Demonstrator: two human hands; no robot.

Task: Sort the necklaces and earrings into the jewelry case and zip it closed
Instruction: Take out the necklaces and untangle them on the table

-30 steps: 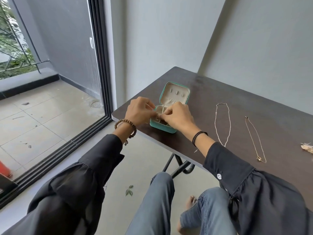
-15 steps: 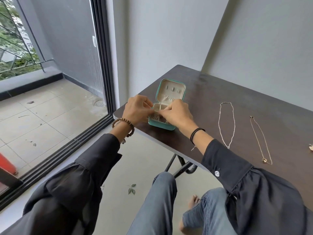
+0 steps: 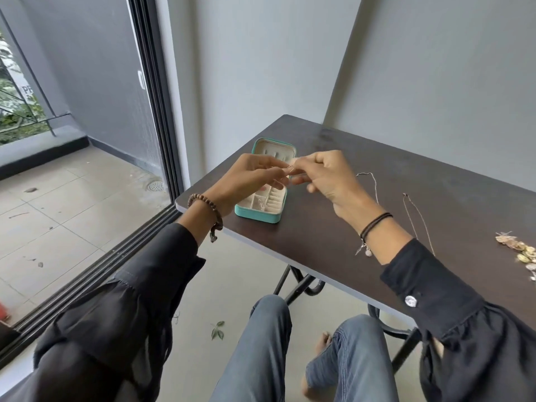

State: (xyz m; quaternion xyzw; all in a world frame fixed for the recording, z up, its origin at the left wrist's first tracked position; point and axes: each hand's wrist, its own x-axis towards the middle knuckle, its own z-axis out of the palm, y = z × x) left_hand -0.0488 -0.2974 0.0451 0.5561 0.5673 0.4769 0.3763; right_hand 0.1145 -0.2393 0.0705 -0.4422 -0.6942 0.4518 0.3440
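Pinching piece (image 3: 290, 169), left hand (image 3: 253, 177), right hand (image 3: 325, 176), open case (image 3: 256, 215) (chain (image 3: 262, 203) inside)

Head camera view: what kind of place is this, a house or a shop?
Probably a home, in a room beside a balcony. A dark-framed sliding glass door looks onto a pale tiled balcony floor, and a dark brown table stands by a plain grey wall.

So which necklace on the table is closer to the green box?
The left chain, half hidden behind the right hand; the other chain lies farther right, toward the earring pile.
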